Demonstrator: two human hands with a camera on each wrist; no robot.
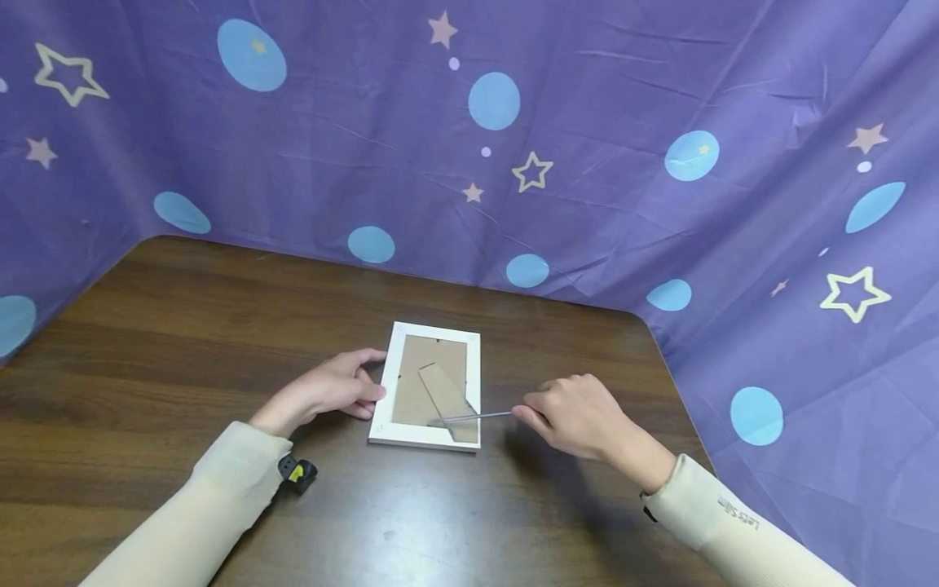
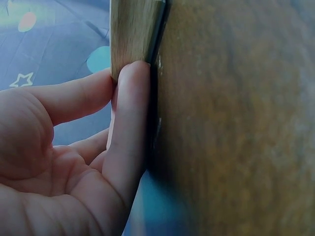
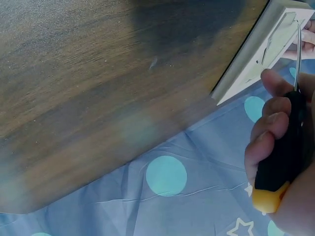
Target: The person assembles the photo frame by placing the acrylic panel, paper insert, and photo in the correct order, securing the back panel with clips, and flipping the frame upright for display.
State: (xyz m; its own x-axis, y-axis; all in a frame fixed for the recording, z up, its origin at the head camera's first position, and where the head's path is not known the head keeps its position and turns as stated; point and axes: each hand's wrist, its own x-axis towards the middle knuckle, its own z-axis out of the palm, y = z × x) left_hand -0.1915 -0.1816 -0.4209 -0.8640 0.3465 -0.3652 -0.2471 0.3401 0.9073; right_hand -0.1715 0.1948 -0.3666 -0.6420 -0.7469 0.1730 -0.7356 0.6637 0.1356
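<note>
A white picture frame (image 1: 473, 363) lies back side up on the wooden table, showing its brown backing board (image 1: 414, 350) and a slanted stand leg (image 1: 443, 390). My left hand (image 1: 341, 385) holds the frame's left side; up close in the left wrist view, its fingers press at the wooden edge (image 2: 132, 34). To the right of the frame, my right hand (image 1: 579, 416) grips a screwdriver (image 1: 490, 416). Its black and yellow handle (image 3: 280, 152) sits within curled fingers in the right wrist view. The metal shaft reaches across the frame's right border, with the tip over the lower part of the back.
The brown table (image 1: 220, 326) extends around the frame on all sides. A purple curtain (image 1: 411, 147) with stars and blue dots hangs along the table's back and sides. A small black device (image 1: 297, 473) is strapped at the left cuff.
</note>
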